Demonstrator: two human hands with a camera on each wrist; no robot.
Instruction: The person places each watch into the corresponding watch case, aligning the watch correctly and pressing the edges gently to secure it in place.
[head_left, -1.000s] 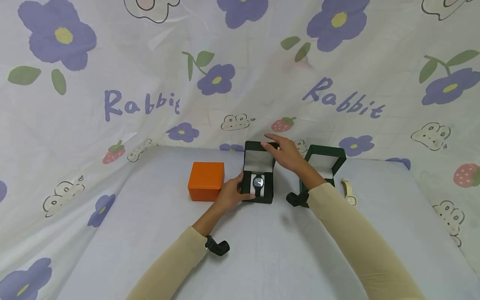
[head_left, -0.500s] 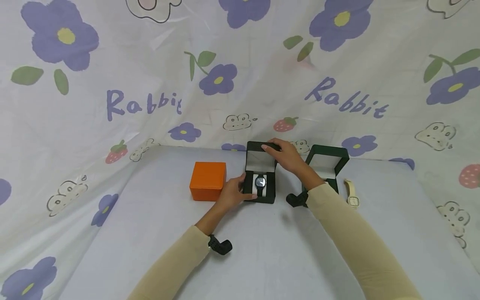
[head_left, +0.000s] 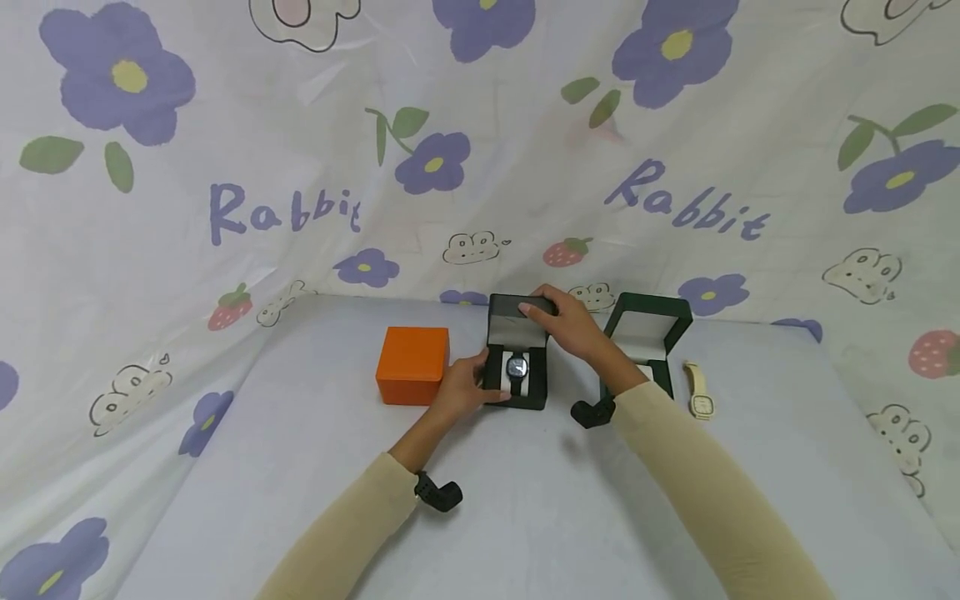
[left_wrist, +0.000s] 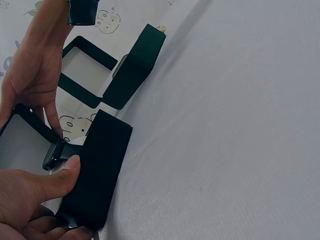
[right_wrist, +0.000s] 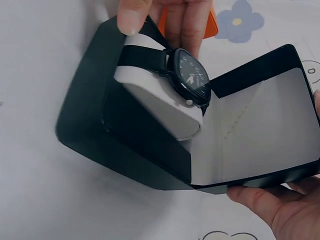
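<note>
A dark watch box (head_left: 536,399) stands with its lid up in the middle of the table. Inside it, a black watch (head_left: 517,367) is wrapped round a white cushion (right_wrist: 150,90). My left hand (head_left: 459,387) grips the box base at its left side, the thumb over the front edge, as the left wrist view also shows. With my right hand (head_left: 572,325) I hold the lid (head_left: 506,308) at its upper right corner. In the right wrist view, fingers of that hand (right_wrist: 280,207) lie along the lid's outer side.
An orange box (head_left: 412,358), closed, sits just left of my left hand. Behind my right forearm is a green box (head_left: 654,304) with its lid raised, and a gold watch (head_left: 700,393) lies to its right. A patterned curtain (head_left: 480,200) hangs behind the table.
My right hand has come down a little and now holds the lid, which leans slightly further forward. The left hand keeps its grip on the base.
</note>
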